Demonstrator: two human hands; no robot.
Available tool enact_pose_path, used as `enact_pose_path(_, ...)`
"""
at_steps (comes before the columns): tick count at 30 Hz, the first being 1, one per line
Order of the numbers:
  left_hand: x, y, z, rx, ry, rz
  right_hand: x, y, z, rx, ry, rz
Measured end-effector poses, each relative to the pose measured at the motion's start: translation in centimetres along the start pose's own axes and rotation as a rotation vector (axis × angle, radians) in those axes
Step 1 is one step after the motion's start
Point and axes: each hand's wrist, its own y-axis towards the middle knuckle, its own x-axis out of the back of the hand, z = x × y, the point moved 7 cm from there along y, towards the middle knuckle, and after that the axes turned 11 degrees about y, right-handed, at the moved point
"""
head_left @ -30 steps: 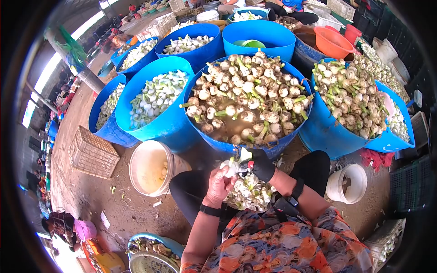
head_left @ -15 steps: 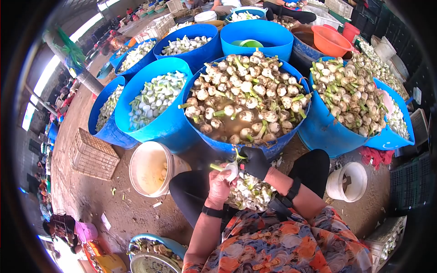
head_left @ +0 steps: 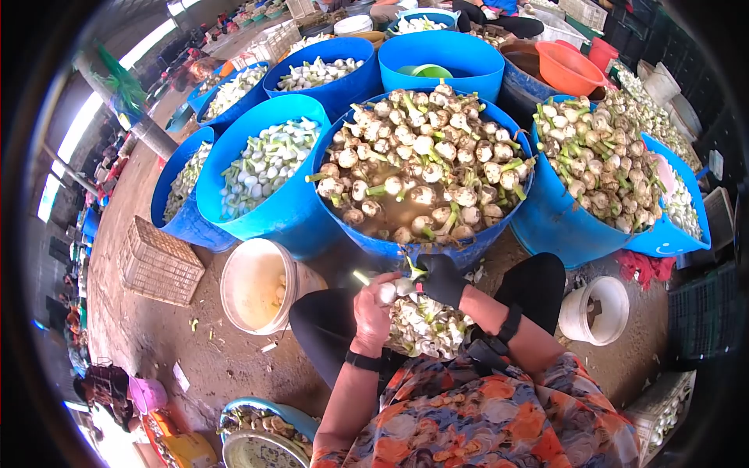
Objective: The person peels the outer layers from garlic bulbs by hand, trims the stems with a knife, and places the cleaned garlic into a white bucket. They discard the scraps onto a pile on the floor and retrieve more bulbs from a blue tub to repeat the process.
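My bare left hand [head_left: 372,312] is wrapped round a white bulb [head_left: 387,292] with a short green stem. Close beside it, my right hand [head_left: 441,281], in a dark glove, is closed at the bulb's right side; a bit of red shows at its fingers, and what it grips is too small to name. A green stem end [head_left: 413,269] sticks up between the hands. Below them, a heap of pale peelings [head_left: 427,324] lies between my legs. Just beyond the hands stands a blue tub [head_left: 452,256] of muddy water and unpeeled bulbs.
A blue tub [head_left: 269,230] of white bulbs stands at the left, another [head_left: 546,222] of unpeeled bulbs at the right. White buckets [head_left: 296,292] [head_left: 573,316] flank my legs. A woven basket [head_left: 160,265] is further left. People sit in the background.
My left hand has tilted and its bulb has shifted slightly left. My right hand has moved a little, and the green stem between the hands has turned.
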Motion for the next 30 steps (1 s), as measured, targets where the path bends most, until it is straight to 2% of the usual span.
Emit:
enact_pose_path(2,0.4,0.4,-0.1,-0.121,0.151,-0.002,-0.4,-0.4,-0.8,-0.114,-0.051,0.101)
enact_pose_path(4,0.5,1.3,1.3,0.038,-0.607,0.114,-0.6,-1.0,-1.4,-0.121,-0.014,0.101)
enact_pose_path(5,0.9,1.6,1.9,0.060,-0.667,0.082,-0.9,-1.4,-1.7,-0.126,0.023,0.106)
enact_pose_path(9,2.9,2.3,3.5,0.097,-0.672,0.036,-0.8,-2.6,-2.5,-0.146,0.121,0.191)
enact_pose_path(12,6.7,2.5,3.5,0.092,-0.644,-0.220,1.2,-3.9,-3.7,-0.141,0.066,0.263)
enact_pose_path(14,6.4,2.4,2.8,0.132,-0.640,-0.225,1.1,-4.5,-3.7,-0.072,0.064,0.287)
enact_pose_path(16,4.1,2.1,2.3,0.161,-0.692,-0.153,0.4,-4.8,-0.4,0.086,-0.231,0.317)
enact_pose_path(17,2.3,2.2,2.1,0.181,-0.749,-0.074,-0.4,-4.4,-0.5,0.051,-0.186,0.327)
enact_pose_path(18,1.0,2.1,2.3,0.177,-0.709,-0.036,-0.9,-3.9,-0.2,0.166,-0.123,0.223)
enact_pose_path(20,-1.1,1.4,2.5,0.263,-0.639,-0.081,-2.0,-2.9,0.5,0.105,-0.005,0.206)
enact_pose_path(21,-2.0,1.5,3.0,0.269,-0.749,-0.031,-2.3,-2.5,0.9,0.070,0.037,0.135)
enact_pose_path(22,-2.1,1.3,2.8,0.236,-0.709,-0.049,-2.6,-2.2,0.0,0.072,0.040,0.134)
enact_pose_path(23,-1.9,1.3,2.7,0.215,-0.669,-0.076,-3.2,-1.8,-1.7,0.053,0.198,0.127)
enact_pose_path(25,-1.5,1.3,2.6,0.193,-0.630,-0.107,-3.5,-1.8,-0.9,0.062,0.441,0.153)
enact_pose_path(26,-0.8,1.4,2.6,0.163,-0.525,-0.168,-3.4,-2.2,-0.5,0.061,0.442,0.156)
enact_pose_path(28,-0.3,1.2,2.6,0.137,-0.422,-0.231,-4.1,-3.3,0.0,-0.158,0.888,0.291)
enact_pose_path(30,-0.6,1.0,1.4,0.008,-0.156,-0.211,-3.3,-3.5,3.0,-0.084,0.838,0.307)
